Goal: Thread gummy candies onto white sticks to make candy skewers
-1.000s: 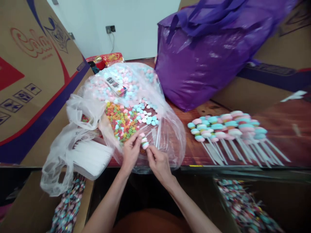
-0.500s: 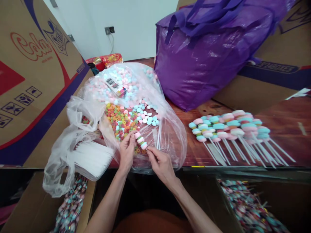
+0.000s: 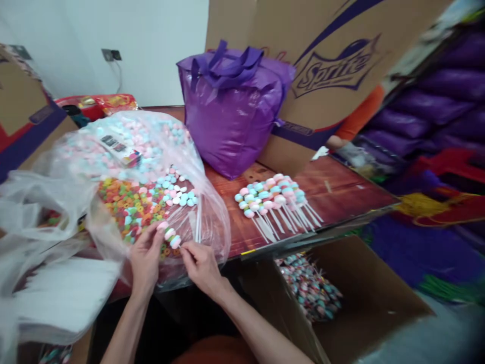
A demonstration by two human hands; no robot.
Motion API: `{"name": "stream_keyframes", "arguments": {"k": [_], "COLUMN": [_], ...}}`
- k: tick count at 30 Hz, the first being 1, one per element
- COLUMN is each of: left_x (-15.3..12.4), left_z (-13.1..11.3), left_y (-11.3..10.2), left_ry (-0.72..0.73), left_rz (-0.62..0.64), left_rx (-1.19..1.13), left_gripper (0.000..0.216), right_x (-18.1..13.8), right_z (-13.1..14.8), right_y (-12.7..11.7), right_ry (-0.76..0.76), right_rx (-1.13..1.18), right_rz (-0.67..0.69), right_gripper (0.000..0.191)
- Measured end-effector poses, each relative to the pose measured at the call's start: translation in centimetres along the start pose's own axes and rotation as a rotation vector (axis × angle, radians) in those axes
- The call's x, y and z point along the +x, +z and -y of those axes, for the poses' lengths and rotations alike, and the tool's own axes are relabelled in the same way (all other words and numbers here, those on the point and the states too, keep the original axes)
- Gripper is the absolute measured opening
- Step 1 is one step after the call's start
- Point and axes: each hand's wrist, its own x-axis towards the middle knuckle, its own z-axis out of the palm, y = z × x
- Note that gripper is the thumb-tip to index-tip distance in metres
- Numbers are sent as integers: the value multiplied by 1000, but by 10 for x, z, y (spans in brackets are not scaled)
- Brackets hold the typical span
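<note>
Between my hands is a candy skewer [image 3: 170, 235] threaded with pink, white and blue marshmallows. My left hand [image 3: 146, 255] pinches its upper end with thumb and fingers. At its lower end, my right hand [image 3: 202, 267] is closed on the stick, which is mostly hidden by the fingers. Under and behind them spreads a clear plastic bag [image 3: 217, 222] with colourful ring gummies [image 3: 117, 199] and loose pink and blue marshmallows [image 3: 184, 194]. A few white sticks [image 3: 198, 220] lie on its right side. Finished-looking skewers [image 3: 273, 194] lie in a row to the right.
A purple bag [image 3: 231, 121] stands at the back before a large cardboard box [image 3: 257, 30]. White sticks [image 3: 68, 288] fill a tray at left. Below the table edge, an open carton [image 3: 364, 293] holds wrapped candy. Another person's orange sleeve [image 3: 361, 116] shows at the right.
My view has swung to the right, bringing the orange sleeve and purple packs into sight. Both hands keep hold of the same skewer, in nearly the same pose.
</note>
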Motion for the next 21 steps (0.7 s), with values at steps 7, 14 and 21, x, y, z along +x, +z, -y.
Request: {"name": "stream_keyframes", "arguments": {"k": [7,14,21], "left_x": [-4,-1,-2], "left_z": [6,14,14], "left_y": [0,1,3], "left_ry": [-50,-56,-69], "left_rz": [77,84,69], "left_rx": [-150,13,-9], "left_gripper": [58,54,52], "right_x": [0,20,24], "right_z": [16,-35,-68], "right_y": [-56,-163,-181], "right_ry": [-13,130,136], "right_rx": [-18,-674,-1011], "right_rz": [-154,-429,-433], "right_gripper": [25,27,29]}}
